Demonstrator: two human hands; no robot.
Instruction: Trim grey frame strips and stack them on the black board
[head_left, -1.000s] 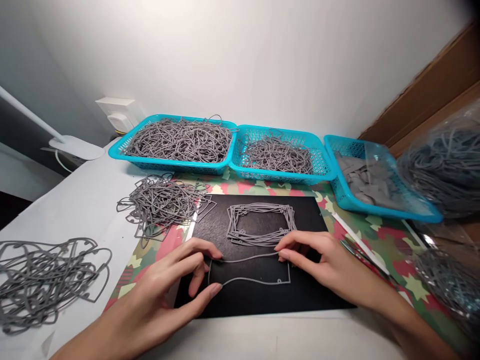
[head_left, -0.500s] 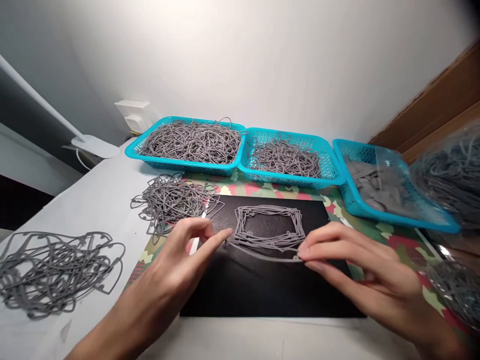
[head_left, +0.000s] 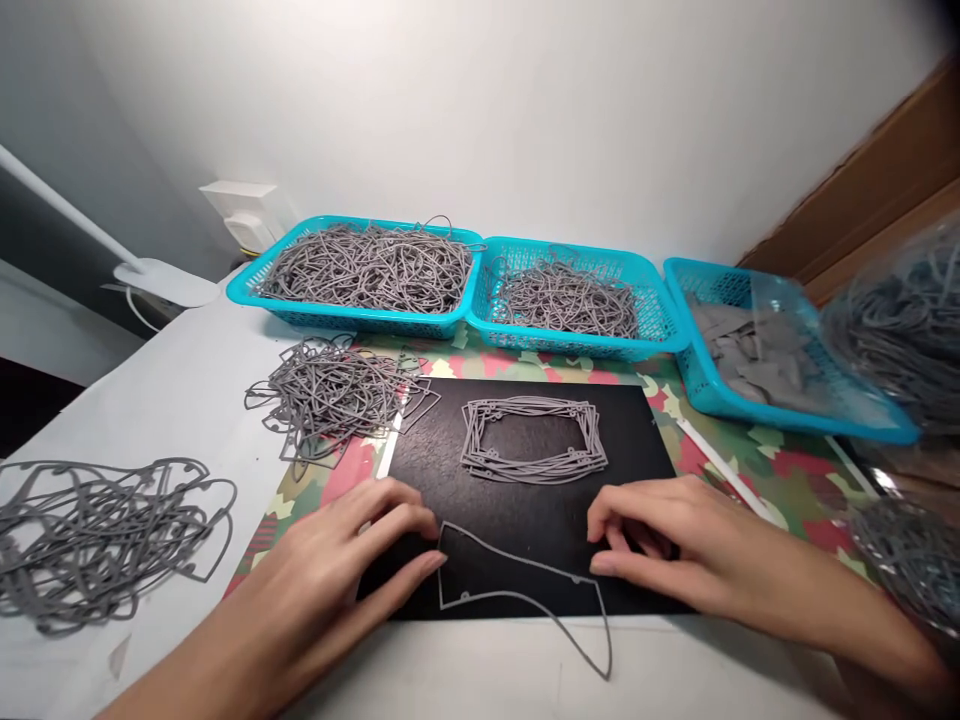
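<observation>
A single thin grey frame-shaped gasket [head_left: 576, 579] lies loose and bent out of shape at the front of the black board [head_left: 634, 430]. One corner of it sticks out over the board's front edge onto the white table. My left hand [head_left: 367, 560] rests at its left end, thumb and fingers apart, fingertips close to the left corners. At the right end is my right hand [head_left: 660, 545], its fingers curved with a gap to the thumb, the thumb tip near a corner. Behind the loose gasket sits a neat stack of rectangular gaskets [head_left: 534, 470] on the board.
Tangled gaskets lie in a pile [head_left: 330, 390] behind my left hand and another pile [head_left: 112, 540] at far left. Two blue baskets [head_left: 360, 318] [head_left: 577, 345] hold more. A third basket [head_left: 795, 412] holds flat grey pieces. A white strip [head_left: 727, 475] lies at right.
Both hands have let go of the gasket they pinched along the front of the stack. It now lies nearer to me, and the hands have moved down with their fingers parted.
</observation>
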